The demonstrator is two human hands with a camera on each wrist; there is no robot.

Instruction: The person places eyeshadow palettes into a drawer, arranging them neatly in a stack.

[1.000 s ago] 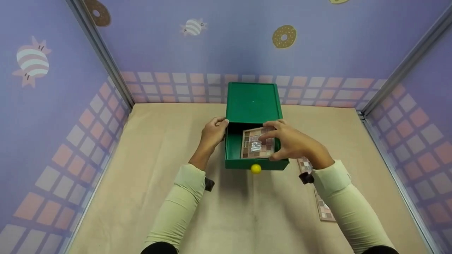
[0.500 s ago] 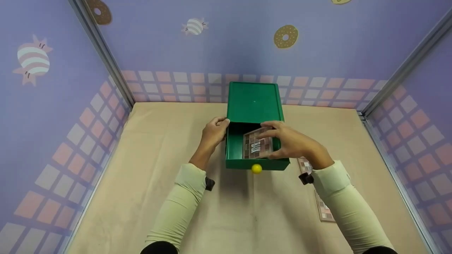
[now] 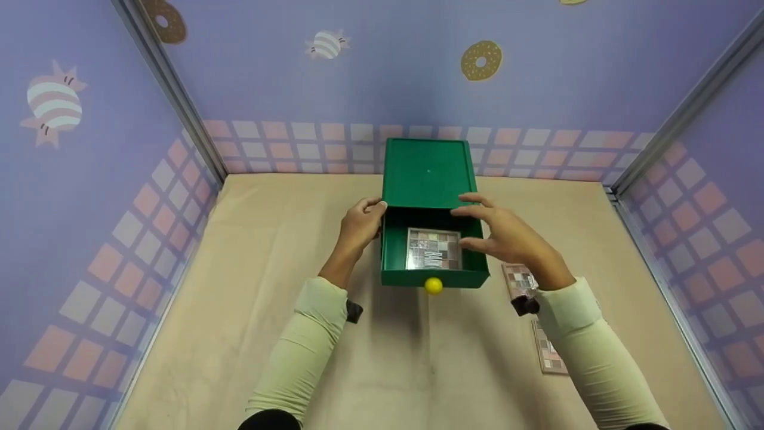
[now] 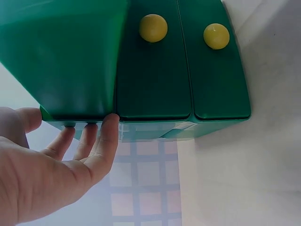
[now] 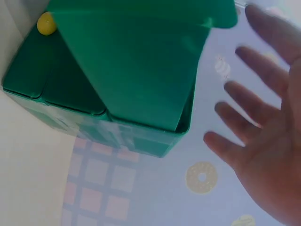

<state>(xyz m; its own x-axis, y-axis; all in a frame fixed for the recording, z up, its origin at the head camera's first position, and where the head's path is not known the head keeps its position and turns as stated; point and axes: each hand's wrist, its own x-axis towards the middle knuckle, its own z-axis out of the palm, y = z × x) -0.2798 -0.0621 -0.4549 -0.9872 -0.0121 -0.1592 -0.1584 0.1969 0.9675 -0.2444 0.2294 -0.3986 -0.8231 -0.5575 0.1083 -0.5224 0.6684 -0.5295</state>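
Observation:
A green drawer cabinet (image 3: 428, 173) stands by the back wall, its top drawer (image 3: 394, 254) pulled out. Inside the drawer, an eyeshadow palette (image 3: 433, 249) with a clear lid lies flat near the front wall. My left hand (image 3: 360, 226) holds the cabinet's left front corner, thumb at the top edge and fingertips against the side in the left wrist view. Over the drawer's right side hovers my right hand (image 3: 507, 239), fingers spread and holding nothing. In the right wrist view that hand is apart from the cabinet.
Two more palettes lie on the table to the right, one palette (image 3: 518, 279) partly behind the right wrist and another palette (image 3: 550, 352) nearer. A yellow knob (image 3: 433, 286) juts from the drawer front. Two shut lower drawers (image 4: 153, 80) have yellow knobs. Patterned walls enclose the table.
My right hand has let go of the palette and drawn back up and to the right. The palette has settled flat in the drawer. My left hand stays on the cabinet corner.

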